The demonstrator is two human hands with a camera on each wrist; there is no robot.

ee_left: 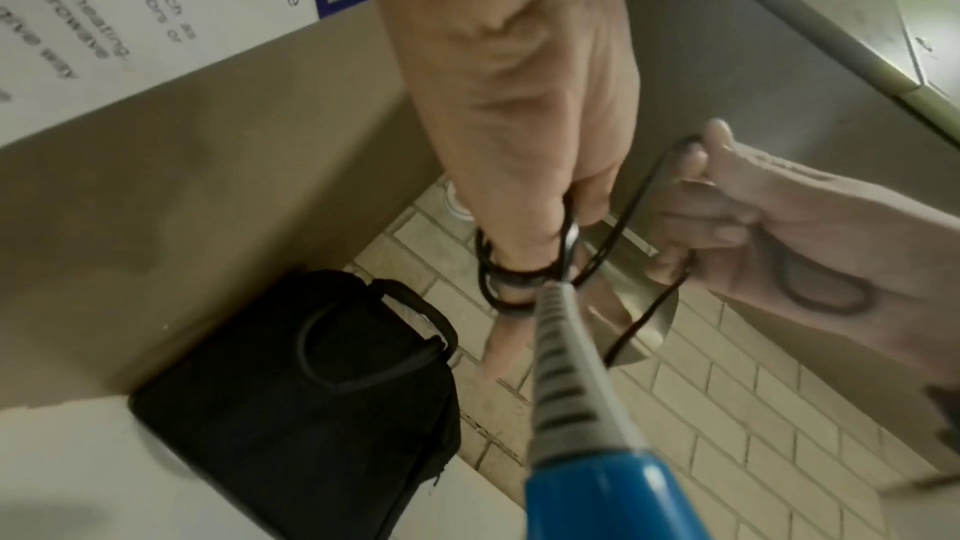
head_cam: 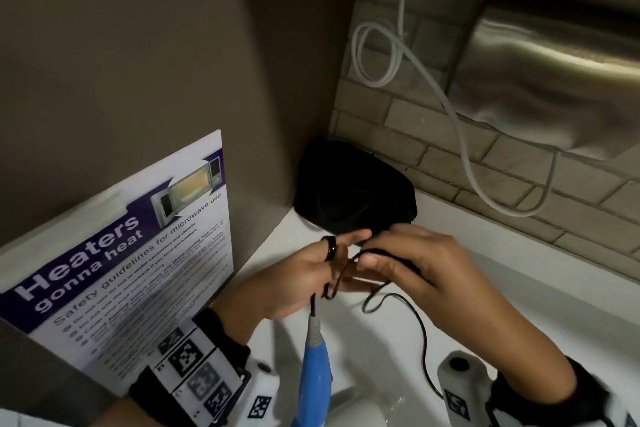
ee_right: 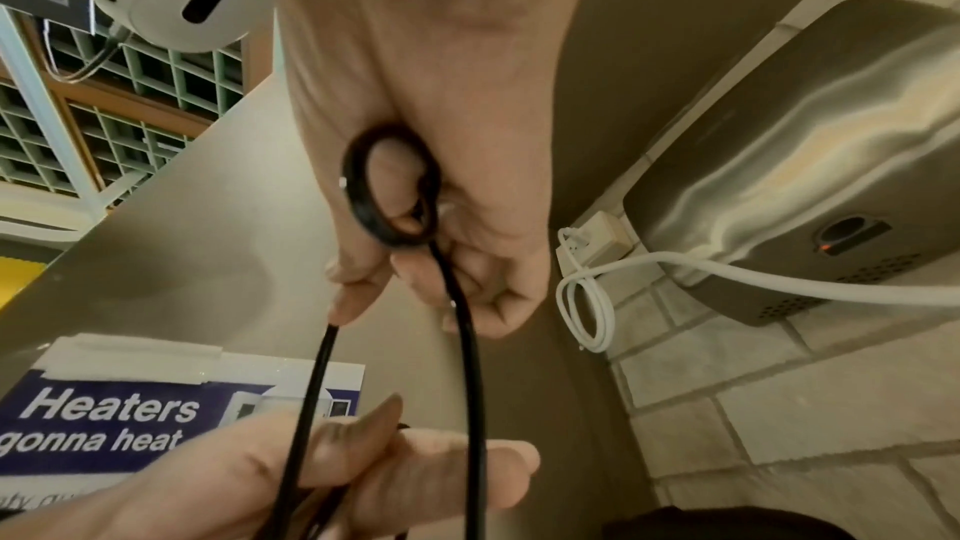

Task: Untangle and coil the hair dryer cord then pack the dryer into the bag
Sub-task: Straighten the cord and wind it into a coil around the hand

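Note:
Over the white counter point(head_cam: 519, 288) my left hand point(head_cam: 304, 270) has several turns of the thin black cord point(ee_left: 511, 278) wound round its fingers. The blue hair dryer point(head_cam: 313, 367) hangs from that cord by its grey strain relief point(ee_left: 566, 376). Just to the right, my right hand point(head_cam: 415, 260) pinches the cord point(ee_right: 467, 343) and keeps a small loop point(ee_right: 395, 187) against its palm. A slack length of cord point(head_cam: 420, 333) drops toward the bottom edge. The black bag point(head_cam: 353, 191) lies in the corner behind both hands, with its handle point(ee_left: 415, 302) showing; I cannot see its opening.
A steel hand dryer point(head_cam: 554, 80) is mounted on the tiled wall at right, with a looped white cable point(head_cam: 381, 55) beside it. A microwave safety poster point(head_cam: 121, 270) leans on the left wall. Wrist-worn camera mounts point(head_cam: 194, 367) sit at the bottom.

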